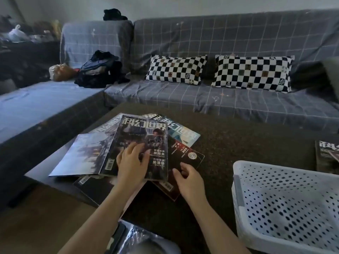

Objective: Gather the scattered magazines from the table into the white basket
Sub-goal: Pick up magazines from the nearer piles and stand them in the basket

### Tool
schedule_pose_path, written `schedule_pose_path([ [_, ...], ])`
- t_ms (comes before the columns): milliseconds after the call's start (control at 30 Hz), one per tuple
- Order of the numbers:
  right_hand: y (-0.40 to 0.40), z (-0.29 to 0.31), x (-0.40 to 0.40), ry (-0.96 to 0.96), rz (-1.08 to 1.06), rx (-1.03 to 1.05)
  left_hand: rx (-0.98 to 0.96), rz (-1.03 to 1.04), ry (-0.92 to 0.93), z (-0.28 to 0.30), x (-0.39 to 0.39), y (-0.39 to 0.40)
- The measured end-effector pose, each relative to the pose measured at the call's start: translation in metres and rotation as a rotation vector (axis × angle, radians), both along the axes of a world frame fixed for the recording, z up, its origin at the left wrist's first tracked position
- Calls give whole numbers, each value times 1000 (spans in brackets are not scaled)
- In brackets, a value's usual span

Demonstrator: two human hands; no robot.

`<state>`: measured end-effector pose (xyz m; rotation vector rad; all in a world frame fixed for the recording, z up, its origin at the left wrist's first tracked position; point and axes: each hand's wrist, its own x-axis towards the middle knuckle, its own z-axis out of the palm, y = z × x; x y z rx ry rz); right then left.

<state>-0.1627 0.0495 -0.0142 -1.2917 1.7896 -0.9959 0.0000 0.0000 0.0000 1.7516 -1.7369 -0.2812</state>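
Several magazines lie fanned in a pile on the dark table (238,143). The top magazine (141,132) has a dark cover with white characters. My left hand (132,162) rests flat on its lower half, fingers spread. A red-and-black magazine (185,153) lies under it to the right, and a light blue one (183,134) shows behind. My right hand (189,180) hovers over the red magazine's lower edge, fingers curled and holding nothing. An opened pale magazine (82,154) sticks out left. The white perforated basket (286,204) stands at lower right. Another magazine (328,154) lies beyond it.
A grey checked sofa (220,99) wraps around the table's far and left sides, with two checkerboard cushions (176,69) and a heap of dark clothes (99,70). A shiny plastic-wrapped object (143,241) lies at the bottom edge, near me.
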Motion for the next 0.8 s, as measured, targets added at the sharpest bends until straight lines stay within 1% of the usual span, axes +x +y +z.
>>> schedule_pose_path([
  [67, -8, -2, 6, 1, 24, -16, -4, 119, -97, -2, 10, -3],
  [100, -9, -3, 9, -2, 44, -26, 30, 168, -138, -5, 15, -5],
  [167, -13, -3, 16, -17, 86, -38, 104, 213, -163, -5, 21, -6],
  [233, -17, -2, 23, -36, 108, -42, 147, 253, -141, -5, 23, -7],
  [300, -22, -1, 27, -38, 92, -48, 168, 309, -60, -1, 27, -10],
  [367, -26, 0, 26, -20, 50, -36, 156, 347, 63, 1, 32, -12],
  [500, -27, 1, 22, -15, -10, 76, 106, 390, 205, -3, 33, -6],
  [600, -22, 1, 21, -13, -51, 111, 84, 408, 385, -5, 33, 6],
  [667, -16, 0, 21, -58, -95, 121, 54, 402, 451, -5, 34, 14],
  [800, -3, 5, 22, -209, -180, 78, -42, 324, 497, 7, 33, 33],
])
